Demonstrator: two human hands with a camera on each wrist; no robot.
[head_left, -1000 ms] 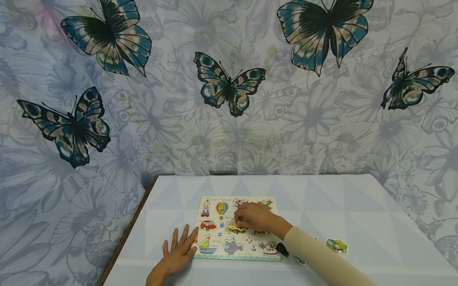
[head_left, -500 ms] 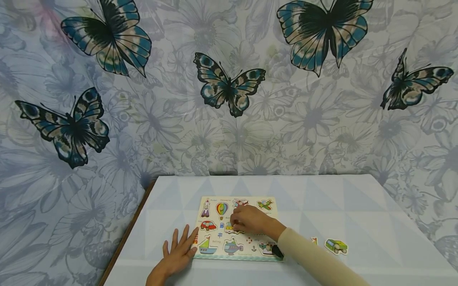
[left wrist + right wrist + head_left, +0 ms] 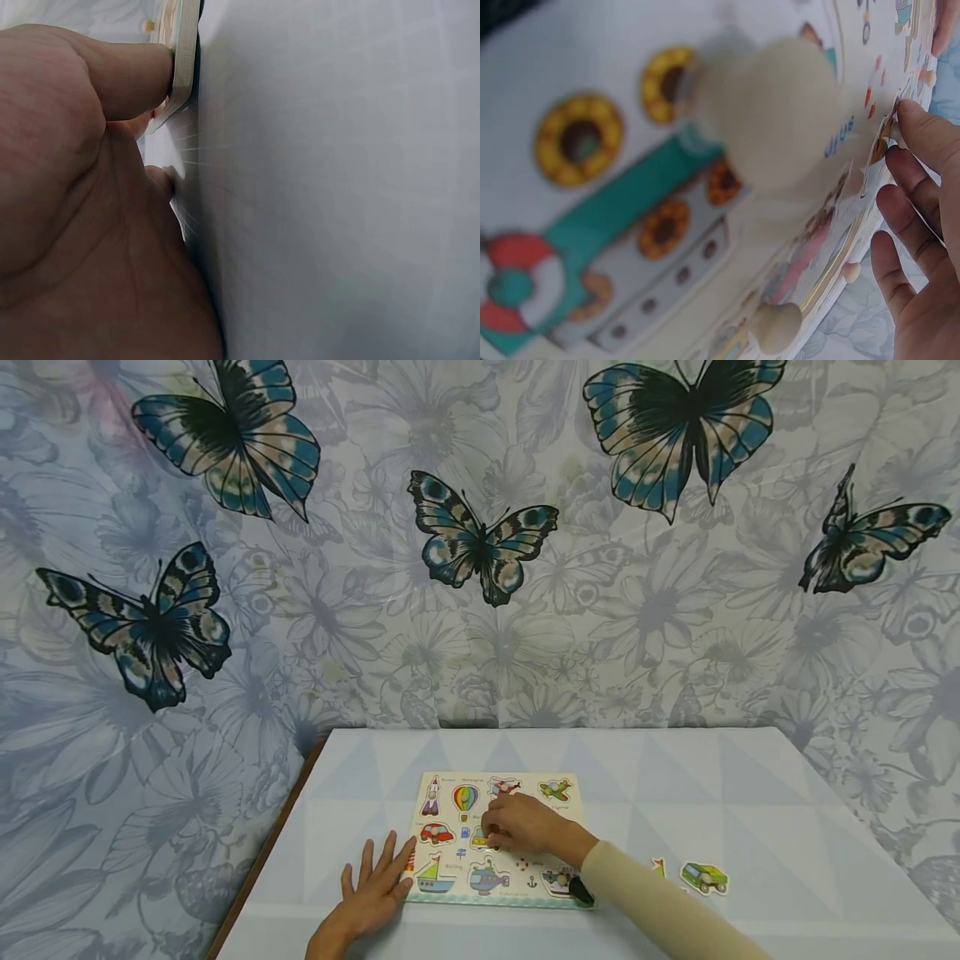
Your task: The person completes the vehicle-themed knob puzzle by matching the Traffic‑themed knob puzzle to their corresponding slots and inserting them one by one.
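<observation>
A wooden knob puzzle board (image 3: 517,902) with vehicle pictures lies on the table. My right hand (image 3: 525,822) is over its middle, thumb and forefinger pinching a small knob on the yellow bus piece (image 3: 480,838), which the hand partly covers. In the right wrist view, the fingertips (image 3: 922,131) meet at the board's surface; whether the bus lies fully flat I cannot tell. My left hand (image 3: 371,893) rests with spread fingers at the board's left edge, and in the left wrist view its thumb (image 3: 135,79) touches the board's side.
A green jeep piece (image 3: 705,877) lies on the table to the right. Near it, a small red flag (image 3: 659,865) shows past my right sleeve (image 3: 660,902). Ship (image 3: 557,882), submarine (image 3: 488,878), sailboat (image 3: 435,875), car (image 3: 437,833) and balloon (image 3: 465,799) pictures surround the bus.
My right hand has shifted slightly left with the bus piece, then stayed almost still. The red flag has come into fuller view beside the sleeve. My left hand has not moved.
</observation>
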